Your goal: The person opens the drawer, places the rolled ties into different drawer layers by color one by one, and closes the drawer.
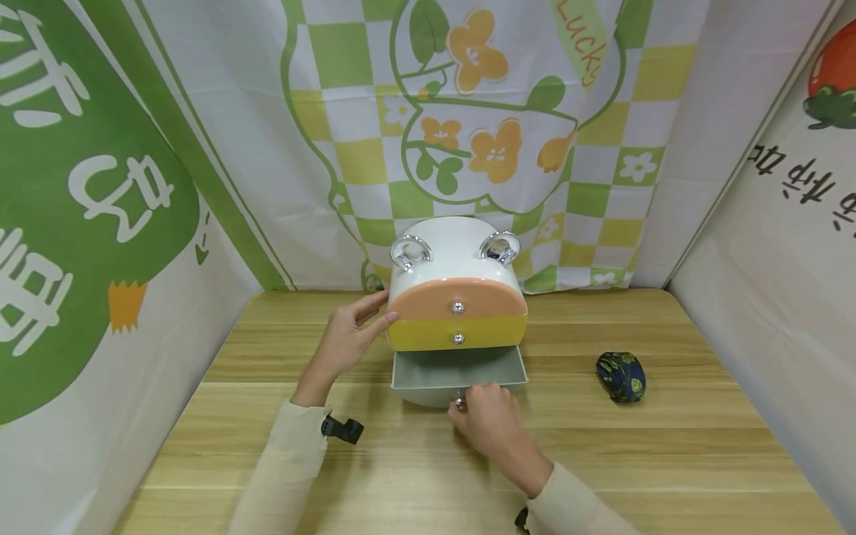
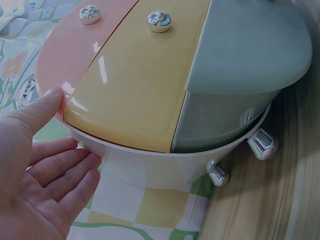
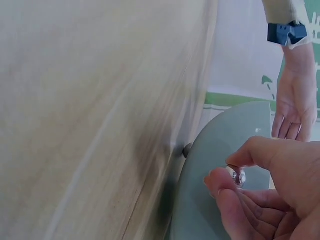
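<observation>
A small white drawer cabinet (image 1: 461,249) stands on the wooden table, with an orange drawer front (image 1: 428,301) above a yellow one (image 1: 421,336), both closed. Below them the grey-green bottom drawer (image 1: 414,395) is pulled out, and its visible inside is bare. My right hand (image 1: 495,423) pinches that drawer's silver knob (image 3: 237,176) between thumb and fingers. At the cabinet's left side rests my left hand (image 1: 344,334), fingers extended along the white wall. Its thumb touches the edge of the orange front in the left wrist view.
To the right on the wooden table (image 1: 669,461) lies a dark blue bundle (image 1: 620,377) with a yellow-green pattern. Two silver rings (image 1: 500,247) stick up from the cabinet top. Silver feet (image 2: 263,144) show underneath. A printed curtain (image 1: 374,156) hangs close behind.
</observation>
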Motion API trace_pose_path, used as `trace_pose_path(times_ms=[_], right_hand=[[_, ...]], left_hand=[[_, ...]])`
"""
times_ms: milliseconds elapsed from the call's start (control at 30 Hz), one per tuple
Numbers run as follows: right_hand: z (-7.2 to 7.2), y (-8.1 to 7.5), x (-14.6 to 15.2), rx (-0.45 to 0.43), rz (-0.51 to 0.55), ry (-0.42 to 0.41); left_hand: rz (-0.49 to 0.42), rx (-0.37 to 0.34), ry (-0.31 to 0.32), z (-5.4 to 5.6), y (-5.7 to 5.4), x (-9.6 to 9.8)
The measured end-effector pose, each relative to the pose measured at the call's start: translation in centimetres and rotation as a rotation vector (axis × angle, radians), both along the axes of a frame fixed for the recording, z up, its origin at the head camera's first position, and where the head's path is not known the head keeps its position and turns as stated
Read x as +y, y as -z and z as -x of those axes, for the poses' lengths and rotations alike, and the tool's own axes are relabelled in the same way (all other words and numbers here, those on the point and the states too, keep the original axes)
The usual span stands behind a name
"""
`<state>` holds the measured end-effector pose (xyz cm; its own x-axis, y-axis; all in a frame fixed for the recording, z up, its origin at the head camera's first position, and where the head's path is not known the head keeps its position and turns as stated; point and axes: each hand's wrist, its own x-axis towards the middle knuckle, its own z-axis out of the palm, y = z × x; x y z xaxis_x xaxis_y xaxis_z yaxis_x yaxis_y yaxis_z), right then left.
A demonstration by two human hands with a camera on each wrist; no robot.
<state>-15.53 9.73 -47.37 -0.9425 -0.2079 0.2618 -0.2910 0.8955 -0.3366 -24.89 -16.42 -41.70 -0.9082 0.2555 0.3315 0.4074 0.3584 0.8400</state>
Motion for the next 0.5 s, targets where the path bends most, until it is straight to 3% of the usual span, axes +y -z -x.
trace_pose_path(times_ms=[500], right_hand=[[-2.5, -0.6, 0.1, -0.029, -0.044, -0.044]], left_hand=[[0.002, 0.004, 0.0, -0.1, 0.0, 0.0]])
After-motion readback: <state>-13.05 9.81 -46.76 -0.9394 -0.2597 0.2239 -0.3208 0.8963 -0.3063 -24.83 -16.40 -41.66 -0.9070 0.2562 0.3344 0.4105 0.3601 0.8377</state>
